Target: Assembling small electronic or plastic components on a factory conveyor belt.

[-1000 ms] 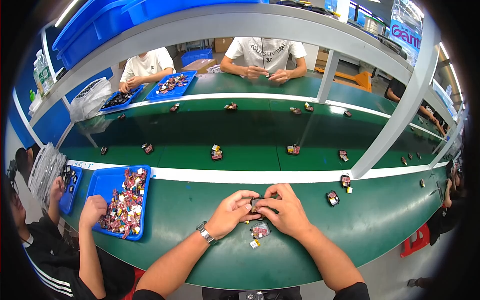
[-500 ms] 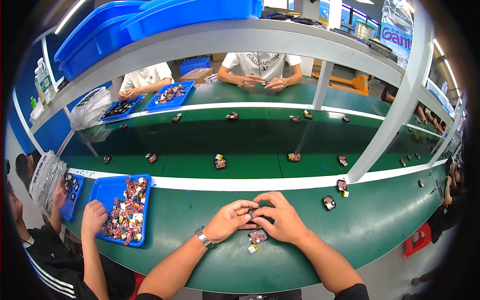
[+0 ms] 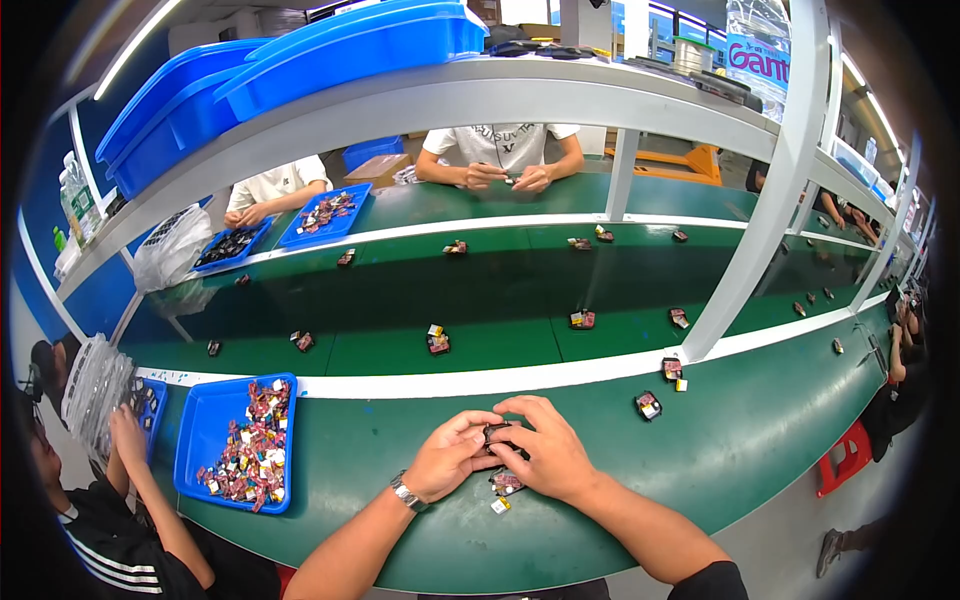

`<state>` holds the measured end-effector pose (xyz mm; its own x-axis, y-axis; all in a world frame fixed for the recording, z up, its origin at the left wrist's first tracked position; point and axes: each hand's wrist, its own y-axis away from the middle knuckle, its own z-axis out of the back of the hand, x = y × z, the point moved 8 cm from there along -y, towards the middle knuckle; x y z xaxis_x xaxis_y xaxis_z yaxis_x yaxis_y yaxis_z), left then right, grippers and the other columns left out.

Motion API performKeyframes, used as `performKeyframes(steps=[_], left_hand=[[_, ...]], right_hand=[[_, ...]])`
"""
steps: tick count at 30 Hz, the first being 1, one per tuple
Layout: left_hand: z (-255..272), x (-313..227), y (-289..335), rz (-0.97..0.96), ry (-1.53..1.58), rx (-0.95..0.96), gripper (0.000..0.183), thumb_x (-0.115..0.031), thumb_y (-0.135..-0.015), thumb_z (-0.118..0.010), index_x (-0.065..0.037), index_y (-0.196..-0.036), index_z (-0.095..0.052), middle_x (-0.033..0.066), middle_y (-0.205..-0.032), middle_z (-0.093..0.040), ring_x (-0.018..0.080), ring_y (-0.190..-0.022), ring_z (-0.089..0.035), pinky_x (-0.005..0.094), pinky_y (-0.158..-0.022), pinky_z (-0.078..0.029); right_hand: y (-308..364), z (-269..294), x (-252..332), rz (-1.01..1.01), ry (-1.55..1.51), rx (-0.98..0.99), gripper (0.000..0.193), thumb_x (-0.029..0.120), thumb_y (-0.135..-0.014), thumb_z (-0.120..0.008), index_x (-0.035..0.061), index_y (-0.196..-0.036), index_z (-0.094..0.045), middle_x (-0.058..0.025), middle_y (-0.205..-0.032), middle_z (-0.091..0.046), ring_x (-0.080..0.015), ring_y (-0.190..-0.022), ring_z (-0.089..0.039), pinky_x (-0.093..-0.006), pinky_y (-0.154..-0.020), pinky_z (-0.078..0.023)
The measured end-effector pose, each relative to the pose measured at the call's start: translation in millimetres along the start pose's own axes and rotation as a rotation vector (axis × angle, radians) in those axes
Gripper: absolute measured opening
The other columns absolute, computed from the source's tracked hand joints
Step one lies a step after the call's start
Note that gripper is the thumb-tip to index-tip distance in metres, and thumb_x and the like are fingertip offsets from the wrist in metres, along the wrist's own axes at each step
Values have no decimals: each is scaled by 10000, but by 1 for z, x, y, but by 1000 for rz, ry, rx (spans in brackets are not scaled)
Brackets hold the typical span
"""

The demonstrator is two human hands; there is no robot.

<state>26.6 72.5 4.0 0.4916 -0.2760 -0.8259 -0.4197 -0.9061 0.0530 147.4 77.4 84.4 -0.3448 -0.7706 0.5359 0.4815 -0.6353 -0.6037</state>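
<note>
My left hand (image 3: 447,457) and my right hand (image 3: 552,452) meet over the green bench, fingertips closed around a small black plastic casing (image 3: 492,433). Fingers cover much of the casing, so its inside is hard to make out. Just below them on the bench lies a small reddish circuit board (image 3: 508,483), partly hidden by my right hand. A white and yellow battery-like block (image 3: 501,507) rests beside that board, nearer to me. To the right sit a black casing with a red and white board (image 3: 648,405) and a similar assembly (image 3: 672,369).
A blue tray (image 3: 186,450) heaped with boards stands at left, beside a co-worker's arm (image 3: 160,505). Several assemblies sit along the sunken green strip (image 3: 380,345) beyond the white ledge (image 3: 350,385). A grey post (image 3: 765,190) and an overhead shelf (image 3: 560,88) frame the bench.
The view has shifted slightly. Both my hands still hold the black casing, with fingers slightly repositioned. The left co-worker's hand has moved from the blue tray's edge toward the clear plastic stack.
</note>
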Motion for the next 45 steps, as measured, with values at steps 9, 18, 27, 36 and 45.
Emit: performKeyframes(steps=[9,18,27,36,45], left_hand=[[-2,-2,0,-29,34,12,277,-118,-1012,-466,-33,-1276,-477,160,-1328,-528,232,-1195,-560,409,-1014,-489],[0,-1,-1,-60,38,3,284,-121,-1003,-500,-27,-1270,-481,168,-1338,-523,235,-1203,-558,408,-1016,-491],[-2,-7,1,-105,46,41,282,-128,-1000,-511,-24,-1262,-500,160,-1349,-512,232,-1215,-549,399,-1024,-485],[-2,-2,1,-60,86,47,296,-135,-1002,-509,-23,-1275,-498,141,-1352,-517,220,-1210,-548,391,-1018,-487],[0,-4,0,-129,81,-31,308,-136,-1005,-507,-25,-1290,-477,135,-1323,-533,201,-1191,-557,382,-1003,-498]], right_hand=[[1,2,-2,-65,-85,-2,166,37,-776,-717,50,-939,-692,-87,-1153,-597,-274,-1090,-560,-348,-844,-536],[5,-4,-7,-151,-207,-17,165,29,-789,-703,42,-953,-716,-83,-1221,-607,-267,-1134,-542,-347,-874,-527],[3,5,6,-49,-62,-63,202,33,-762,-709,61,-962,-709,-75,-1182,-621,-281,-1132,-556,-366,-895,-508],[4,4,1,-84,-158,-69,191,21,-757,-705,71,-941,-723,-71,-1168,-634,-267,-1116,-559,-356,-881,-514],[0,-3,-4,-126,-234,-22,195,68,-785,-710,61,-980,-717,-94,-1230,-613,-304,-1205,-523,-406,-955,-475]])
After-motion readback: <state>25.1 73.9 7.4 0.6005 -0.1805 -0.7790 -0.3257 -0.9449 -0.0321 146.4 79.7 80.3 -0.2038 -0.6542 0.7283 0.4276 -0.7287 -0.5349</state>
